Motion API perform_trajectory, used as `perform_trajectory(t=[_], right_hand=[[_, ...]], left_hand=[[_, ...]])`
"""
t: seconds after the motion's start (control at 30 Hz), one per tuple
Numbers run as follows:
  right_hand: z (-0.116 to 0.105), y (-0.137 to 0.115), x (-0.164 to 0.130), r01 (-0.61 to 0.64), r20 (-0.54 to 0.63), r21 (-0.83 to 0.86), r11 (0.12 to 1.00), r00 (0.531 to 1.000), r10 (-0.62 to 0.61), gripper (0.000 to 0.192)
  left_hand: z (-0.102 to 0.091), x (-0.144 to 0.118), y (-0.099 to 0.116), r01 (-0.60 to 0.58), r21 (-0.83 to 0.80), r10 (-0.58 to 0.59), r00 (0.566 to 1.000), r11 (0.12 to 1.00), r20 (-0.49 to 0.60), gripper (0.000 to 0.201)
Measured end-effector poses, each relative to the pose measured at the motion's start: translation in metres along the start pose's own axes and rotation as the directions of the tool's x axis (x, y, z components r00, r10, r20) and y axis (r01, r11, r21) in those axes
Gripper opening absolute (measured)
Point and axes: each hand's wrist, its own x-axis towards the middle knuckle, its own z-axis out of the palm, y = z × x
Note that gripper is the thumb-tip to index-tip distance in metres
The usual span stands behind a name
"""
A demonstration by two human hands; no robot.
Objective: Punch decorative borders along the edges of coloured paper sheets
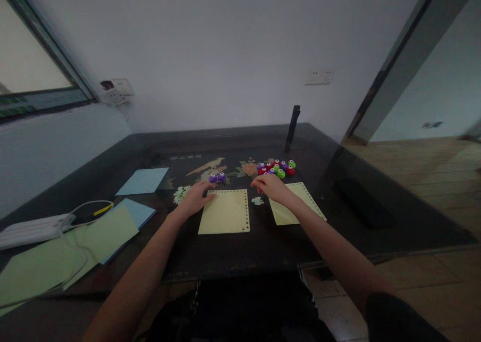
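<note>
My left hand [196, 197] rests at the upper left corner of a pale yellow sheet [224, 217], thumb and fingers apart. Just beyond its fingertips sit two purple eyeball-like beads [217, 178]. Beside that wrist lies a cluster of small whitish-green pieces [180, 194]. My right hand [271, 186] hovers over the top left corner of a second yellow sheet [296, 209], its fingers bent down and pressed together. Whatever they may hold is too small to make out. Below it is a smaller pile of whitish pieces [257, 201]. Both sheets have small dark marks along some edges.
Several red, green and purple eyeball-like beads [277, 168] are grouped behind my right hand. A black post [292, 128] rises farther back. Blue paper [143, 181], green sheets [108, 232] and a white power strip [35, 230] with a cable lie left. A dark flat object [363, 202] is right.
</note>
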Motion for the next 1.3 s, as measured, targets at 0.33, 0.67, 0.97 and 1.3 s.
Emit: perform_trajectory(t=[0.33,0.67,0.97,1.3], right_hand=[[0.05,-0.003,0.007,0.095,0.047,-0.453,0.886,0.996,-0.082,0.041],[0.053,-0.004,0.007,0.05,-0.037,-0.277,0.96,0.997,-0.063,0.037],[0.058,0.007,0.014,-0.021,-0.121,-0.015,1.0,0.992,0.019,0.009],[0.058,0.007,0.014,-0.008,-0.175,0.129,0.992,0.984,0.03,0.007]], left_hand=[[0.003,-0.003,0.001,0.039,0.173,-0.057,0.993,0.984,0.1,0.051],[-0.001,-0.003,0.01,0.047,0.154,-0.063,0.993,0.987,0.096,0.04],[-0.004,-0.004,0.013,0.007,0.149,-0.023,0.994,0.989,0.104,0.038],[-0.003,-0.005,0.012,0.002,0.115,-0.013,0.996,0.993,0.09,0.036]])
